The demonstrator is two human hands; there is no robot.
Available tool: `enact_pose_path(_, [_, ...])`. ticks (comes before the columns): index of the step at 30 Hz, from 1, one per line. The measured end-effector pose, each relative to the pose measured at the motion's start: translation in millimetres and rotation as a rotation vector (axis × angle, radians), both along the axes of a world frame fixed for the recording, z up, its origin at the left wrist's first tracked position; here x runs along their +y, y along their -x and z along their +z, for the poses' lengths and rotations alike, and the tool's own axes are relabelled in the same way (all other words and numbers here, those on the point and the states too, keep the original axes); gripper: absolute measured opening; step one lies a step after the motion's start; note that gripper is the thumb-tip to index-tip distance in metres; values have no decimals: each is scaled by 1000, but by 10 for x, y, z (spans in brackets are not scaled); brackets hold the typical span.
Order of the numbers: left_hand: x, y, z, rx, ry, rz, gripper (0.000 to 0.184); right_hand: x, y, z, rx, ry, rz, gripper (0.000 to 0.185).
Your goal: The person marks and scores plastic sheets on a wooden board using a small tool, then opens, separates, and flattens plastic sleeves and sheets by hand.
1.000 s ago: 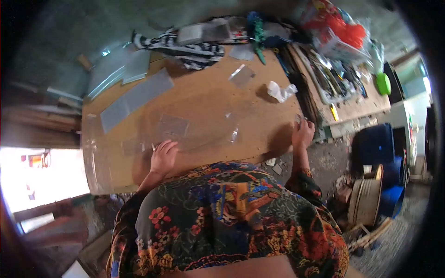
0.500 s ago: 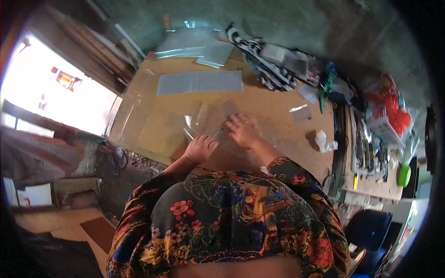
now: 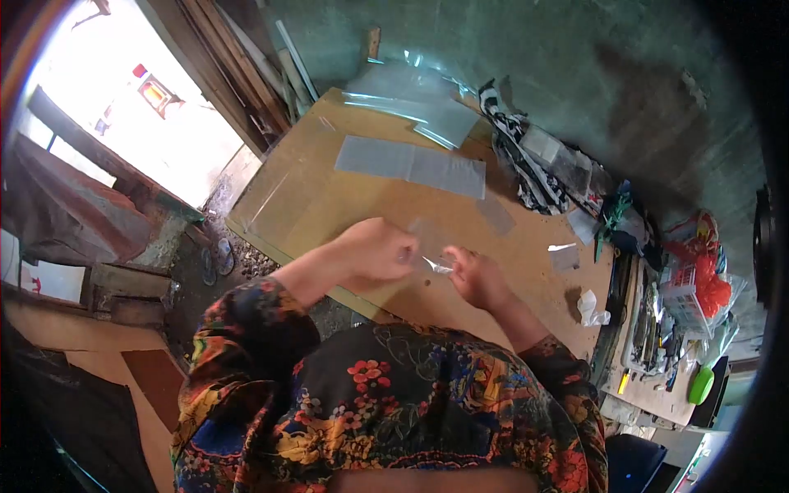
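Greenish-grey wall [image 3: 567, 49] rises behind a wooden table [image 3: 304, 209], with a bright doorway [image 3: 164, 99] to the left and a pair of sandals [image 3: 218, 261] on the ground just below it; over the table the two bare hands are close together but apart, near its front edge. Between them is a small piece of clear plastic [image 3: 439, 267], catching the light; the right hand [image 3: 477, 278] has its thumb and fingers drawn together at the near end of this piece and pinches it; the left hand [image 3: 380, 249] has its fingers curled in, though the tips are hard to make out and I cannot tell whether they have closed on anything. Beyond the hands lies a long plastic strip [image 3: 411, 166], with a smaller sheet [image 3: 496, 215] just beside its right end; stacked sheets [image 3: 403, 86] lie at the back, near a striped cloth [image 3: 526, 168]; towards the right are a small square of plastic [image 3: 565, 259] and a crumpled white paper [image 3: 592, 309]; past that side of the table stand a tray of tools [image 3: 655, 333], a yellow knife [image 3: 624, 382], a green case [image 3: 701, 385] and a white basket [image 3: 678, 302] with a red bag [image 3: 712, 293].
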State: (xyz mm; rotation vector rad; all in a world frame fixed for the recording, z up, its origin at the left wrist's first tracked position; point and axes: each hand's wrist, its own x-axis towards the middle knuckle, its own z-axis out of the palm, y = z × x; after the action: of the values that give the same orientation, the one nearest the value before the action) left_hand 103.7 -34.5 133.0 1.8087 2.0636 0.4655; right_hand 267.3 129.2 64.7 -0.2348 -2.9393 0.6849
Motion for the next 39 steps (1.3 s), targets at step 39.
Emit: enact_pose_path(39, [-1322,1594,-1282,316,267,804,40,-5,2719,-940,-97,-346,138,51])
